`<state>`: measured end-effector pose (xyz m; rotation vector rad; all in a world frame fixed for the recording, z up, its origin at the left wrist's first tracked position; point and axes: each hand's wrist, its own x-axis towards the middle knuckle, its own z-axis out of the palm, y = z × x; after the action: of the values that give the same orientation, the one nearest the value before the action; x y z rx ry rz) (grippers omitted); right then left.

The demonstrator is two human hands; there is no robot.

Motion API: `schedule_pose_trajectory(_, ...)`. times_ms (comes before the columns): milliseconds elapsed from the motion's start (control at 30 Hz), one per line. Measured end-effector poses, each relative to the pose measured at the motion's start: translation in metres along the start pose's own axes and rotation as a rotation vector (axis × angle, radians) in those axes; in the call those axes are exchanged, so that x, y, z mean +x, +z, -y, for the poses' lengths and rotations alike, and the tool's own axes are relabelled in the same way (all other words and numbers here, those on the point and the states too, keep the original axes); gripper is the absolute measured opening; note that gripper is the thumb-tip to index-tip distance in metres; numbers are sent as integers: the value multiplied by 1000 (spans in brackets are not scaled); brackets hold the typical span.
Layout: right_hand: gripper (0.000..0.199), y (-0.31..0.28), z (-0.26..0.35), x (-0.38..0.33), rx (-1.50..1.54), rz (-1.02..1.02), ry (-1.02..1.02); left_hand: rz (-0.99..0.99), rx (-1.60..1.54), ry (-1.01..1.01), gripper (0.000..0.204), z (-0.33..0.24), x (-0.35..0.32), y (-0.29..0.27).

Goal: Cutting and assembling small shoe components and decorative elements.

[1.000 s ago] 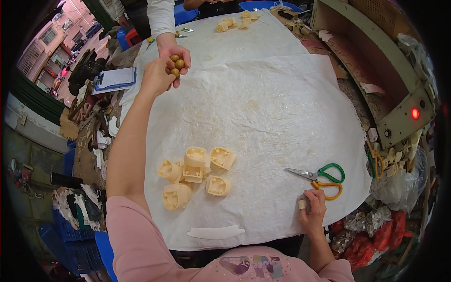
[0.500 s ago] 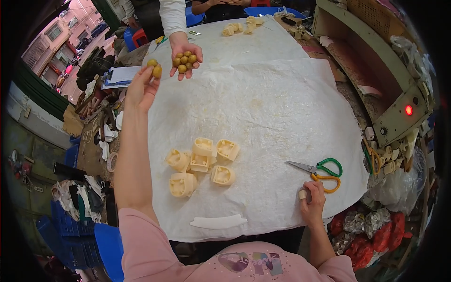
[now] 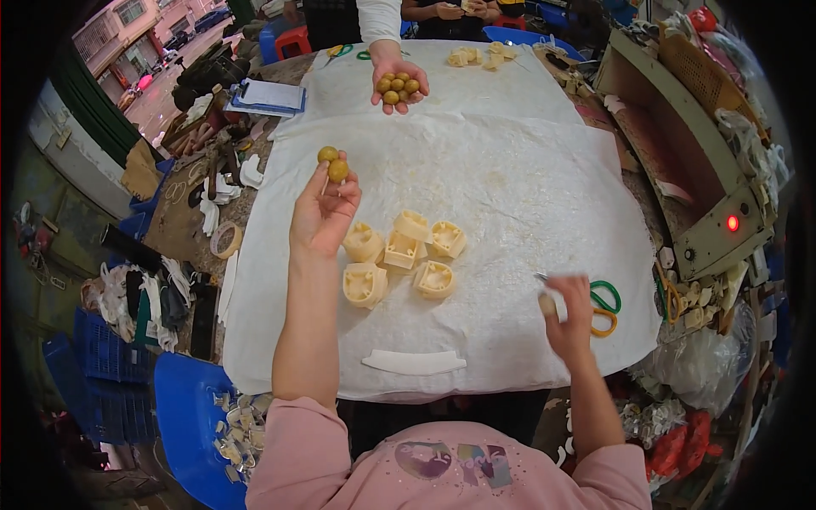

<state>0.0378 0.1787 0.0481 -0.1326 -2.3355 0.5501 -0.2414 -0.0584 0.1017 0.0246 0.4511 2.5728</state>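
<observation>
the left hand (image 3: 327, 214), raised palm-up above the white-sheeted tabletop (image 3: 518, 170), has its fingers clamped on two round olive-yellow balls (image 3: 337, 172); the right hand (image 3: 569, 313) is blurred, finger state unclear. a curved blue plastic receptacle (image 3: 180, 399) holds small pale pieces (image 3: 245, 432).

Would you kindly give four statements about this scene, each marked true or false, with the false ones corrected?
1. The left hand holds two yellow-brown balls. True.
2. The scissors have two blue handles. False: these scissors, by the right hand, have one green and one orange handle.
3. A co-worker's open hand holds several similar balls. True.
4. The curved white strip lies on the cream parts. False: the strip lies apart from the parts, on the white sheet.
</observation>
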Motion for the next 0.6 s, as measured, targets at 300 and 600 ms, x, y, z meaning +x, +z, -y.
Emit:
schedule_pose_trajectory(300,33,102,14,283,-216,231,-214,-39,33,-130,24,19,-72,-38)
schedule_pose_trajectory(600,37,168,26,354,-557,527,-244,-95,13,-175,25,7,-106,-59)
